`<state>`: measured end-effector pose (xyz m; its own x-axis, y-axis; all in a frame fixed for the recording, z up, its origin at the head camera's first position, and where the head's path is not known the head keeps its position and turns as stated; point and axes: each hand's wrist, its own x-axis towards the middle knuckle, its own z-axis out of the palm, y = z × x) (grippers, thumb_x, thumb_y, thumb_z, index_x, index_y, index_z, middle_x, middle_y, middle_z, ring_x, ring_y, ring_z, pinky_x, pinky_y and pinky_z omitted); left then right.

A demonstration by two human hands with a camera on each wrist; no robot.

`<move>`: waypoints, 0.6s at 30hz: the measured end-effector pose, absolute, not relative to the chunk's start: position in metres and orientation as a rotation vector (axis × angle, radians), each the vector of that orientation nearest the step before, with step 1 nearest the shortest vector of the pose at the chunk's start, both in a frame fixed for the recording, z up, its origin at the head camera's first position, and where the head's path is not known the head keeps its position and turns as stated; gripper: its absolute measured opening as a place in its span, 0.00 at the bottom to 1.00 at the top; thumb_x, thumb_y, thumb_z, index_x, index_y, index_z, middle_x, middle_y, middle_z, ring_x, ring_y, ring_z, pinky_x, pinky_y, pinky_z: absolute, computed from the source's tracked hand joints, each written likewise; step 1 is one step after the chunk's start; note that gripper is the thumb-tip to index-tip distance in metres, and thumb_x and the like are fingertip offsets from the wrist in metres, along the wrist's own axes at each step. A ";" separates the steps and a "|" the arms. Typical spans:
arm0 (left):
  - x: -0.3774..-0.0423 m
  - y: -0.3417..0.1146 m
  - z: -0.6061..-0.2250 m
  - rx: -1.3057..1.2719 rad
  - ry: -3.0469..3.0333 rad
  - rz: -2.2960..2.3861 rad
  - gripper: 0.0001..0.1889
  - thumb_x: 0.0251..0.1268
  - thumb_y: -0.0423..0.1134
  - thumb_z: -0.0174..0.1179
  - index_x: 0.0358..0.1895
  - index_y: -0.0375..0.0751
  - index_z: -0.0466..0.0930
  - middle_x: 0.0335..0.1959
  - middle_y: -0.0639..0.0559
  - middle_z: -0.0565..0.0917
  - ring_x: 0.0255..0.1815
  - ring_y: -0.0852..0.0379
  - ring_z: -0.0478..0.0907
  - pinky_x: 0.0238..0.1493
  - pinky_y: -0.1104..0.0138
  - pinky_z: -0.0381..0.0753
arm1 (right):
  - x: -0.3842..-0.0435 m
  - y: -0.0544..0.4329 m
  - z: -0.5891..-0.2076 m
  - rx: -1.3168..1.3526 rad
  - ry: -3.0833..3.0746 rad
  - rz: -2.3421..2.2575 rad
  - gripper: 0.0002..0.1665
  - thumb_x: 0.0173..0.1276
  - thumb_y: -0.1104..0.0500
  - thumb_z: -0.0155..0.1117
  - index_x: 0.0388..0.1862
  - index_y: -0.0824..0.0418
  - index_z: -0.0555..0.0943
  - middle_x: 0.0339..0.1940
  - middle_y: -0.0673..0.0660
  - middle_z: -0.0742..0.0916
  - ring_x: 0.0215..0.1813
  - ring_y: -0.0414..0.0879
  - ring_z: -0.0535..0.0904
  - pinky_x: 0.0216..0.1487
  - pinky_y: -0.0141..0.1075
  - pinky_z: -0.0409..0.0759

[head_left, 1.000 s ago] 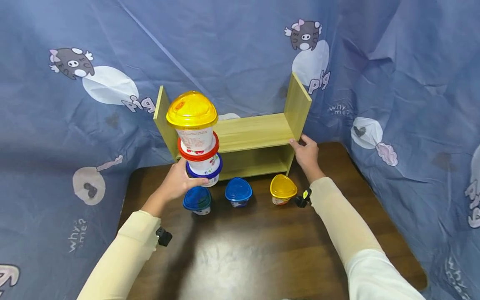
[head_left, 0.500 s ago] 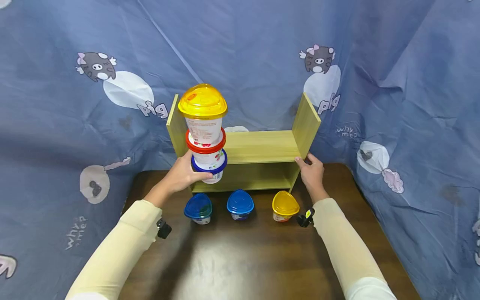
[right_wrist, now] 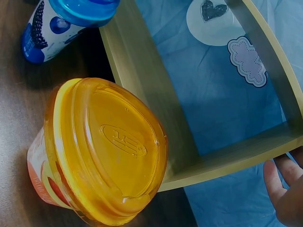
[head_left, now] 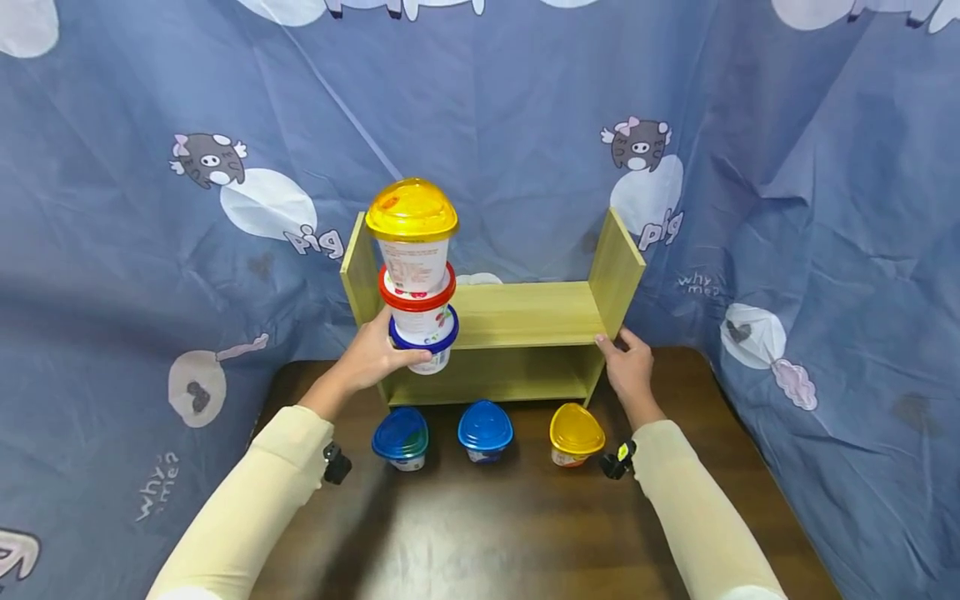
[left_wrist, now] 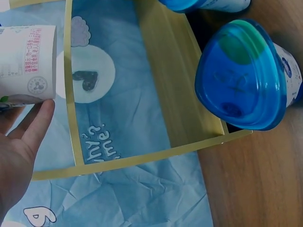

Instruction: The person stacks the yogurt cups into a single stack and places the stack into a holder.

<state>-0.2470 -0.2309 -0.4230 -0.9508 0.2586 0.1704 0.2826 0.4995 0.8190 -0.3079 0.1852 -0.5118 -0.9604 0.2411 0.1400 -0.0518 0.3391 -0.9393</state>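
My left hand (head_left: 367, 358) grips the lowest tub (head_left: 431, 358) of an upright stack of three. That tub has a dark blue rim; above it stand a red-rimmed tub (head_left: 420, 319) and a tub with a domed yellow lid (head_left: 412, 212). The stack is held in front of the left part of a light wooden two-tier shelf (head_left: 525, 312). In the left wrist view, my fingers and a white printed tub (left_wrist: 28, 64) show beside the shelf. At the shelf's right side panel, my right hand (head_left: 630, 367) holds the edge, thumb in front and some fingers hidden behind.
Before the shelf, on the dark wooden table (head_left: 480, 525), stand a blue-green-lidded tub (head_left: 401, 433), a blue-lidded tub (head_left: 485, 427) and a yellow-lidded tub (head_left: 576, 429). A blue patterned cloth (head_left: 480, 100) hangs behind and at both sides.
The stack in my left hand has risen a little relative to the shelf's upper board. My right hand keeps its place on the side panel. The head view has tilted upward.
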 end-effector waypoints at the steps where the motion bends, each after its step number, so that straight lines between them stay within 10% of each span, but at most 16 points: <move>1: -0.247 -0.231 -0.423 -0.480 -2.702 -1.482 0.44 0.56 0.50 0.76 0.72 0.49 0.60 0.64 0.46 0.78 0.61 0.45 0.78 0.62 0.45 0.75 | -0.307 0.185 -0.512 -0.173 -2.355 1.658 0.25 0.72 0.53 0.67 0.65 0.59 0.81 0.61 0.63 0.84 0.58 0.57 0.80 0.57 0.51 0.79; 18: -0.258 -0.232 -0.426 -0.367 -2.693 -1.477 0.46 0.57 0.51 0.75 0.74 0.44 0.57 0.66 0.43 0.76 0.63 0.42 0.76 0.64 0.43 0.73 | -0.308 0.185 -0.513 -0.181 -2.364 1.619 0.25 0.72 0.52 0.68 0.64 0.59 0.81 0.61 0.62 0.84 0.58 0.57 0.81 0.57 0.50 0.79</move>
<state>-0.2580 -0.2323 -0.4262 -0.9707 0.1831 0.1554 0.2295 0.5160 0.8253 -0.3084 0.1852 -0.5130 -0.9558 0.2525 0.1506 -0.0491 0.3680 -0.9285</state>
